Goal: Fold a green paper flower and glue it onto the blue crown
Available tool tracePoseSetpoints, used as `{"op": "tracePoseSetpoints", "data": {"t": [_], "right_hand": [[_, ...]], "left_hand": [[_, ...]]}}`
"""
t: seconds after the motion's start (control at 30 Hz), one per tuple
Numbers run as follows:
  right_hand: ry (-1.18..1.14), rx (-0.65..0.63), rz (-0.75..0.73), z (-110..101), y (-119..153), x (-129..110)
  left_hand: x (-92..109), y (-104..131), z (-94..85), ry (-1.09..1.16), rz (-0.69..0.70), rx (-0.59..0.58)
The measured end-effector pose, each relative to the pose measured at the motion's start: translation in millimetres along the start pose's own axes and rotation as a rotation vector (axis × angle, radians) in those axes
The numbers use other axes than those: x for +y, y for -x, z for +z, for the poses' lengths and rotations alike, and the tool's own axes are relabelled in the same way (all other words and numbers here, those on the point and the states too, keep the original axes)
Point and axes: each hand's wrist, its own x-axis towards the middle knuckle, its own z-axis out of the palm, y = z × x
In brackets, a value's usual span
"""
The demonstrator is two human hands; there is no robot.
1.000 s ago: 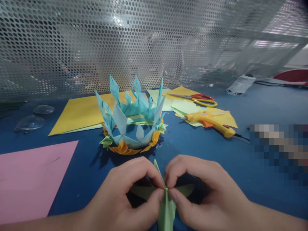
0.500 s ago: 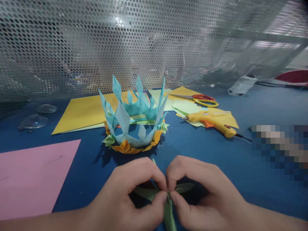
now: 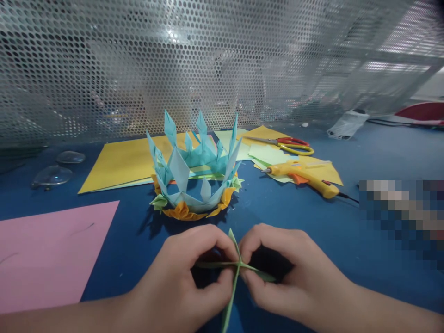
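My left hand (image 3: pixel 194 277) and my right hand (image 3: pixel 287 275) meet low in the middle of the view. Between them is a folded green paper piece (image 3: pixel 230 296) with narrow arms spreading from one centre like a four-pointed star. Both hands pinch it close to that centre with thumb and forefinger; parts of the side arms pass behind the fingers. Just beyond the hands a light blue paper crown (image 3: pixel 178 169) stands upright on the table. Orange and green folded paper pieces ring its base.
On the blue table (image 3: pixel 277 208) lie a yellow hot glue gun (image 3: pixel 301 176), scissors (image 3: pixel 294 144), yellow paper (image 3: pixel 121 159), pink paper (image 3: pixel 55 254) and a pair of glasses (image 3: pixel 52 176). A perforated metal screen (image 3: pixel 208 60) rises behind. Something at the right is pixelated.
The green paper piece has turned and tilted between my fingers, so its star shape and centre show more clearly. My fingertips have parted slightly around the centre. The camera view has shifted a little.
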Motion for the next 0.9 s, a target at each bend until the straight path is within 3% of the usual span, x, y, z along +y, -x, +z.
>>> {"op": "tracePoseSetpoints", "data": {"t": [0.13, 0.33, 0.6, 0.8, 0.9], "right_hand": [[0.111, 0.034, 0.001, 2.1, 2.2, 0.8], [0.158, 0.014, 0.005, 3.0, 5.1, -0.1], [0.218, 0.050, -0.079, -2.6, 2.4, -4.5], [0.134, 0.040, 0.081, 0.5, -1.2, 1.0], [0.091, 0.062, 0.076, 0.2, -0.9, 1.9]], "left_hand": [[2.2, -0.4, -1.9, -0.027, -0.092, -0.055], [3.7, 0.2, -4.3, -0.078, -0.091, -0.065], [3.7, 2.1, -4.1, 0.006, -0.033, 0.059], [10.9, -3.1, -4.7, 0.102, -0.209, -0.073], [12.6, -3.5, -4.2, 0.064, -0.237, -0.081]]}}
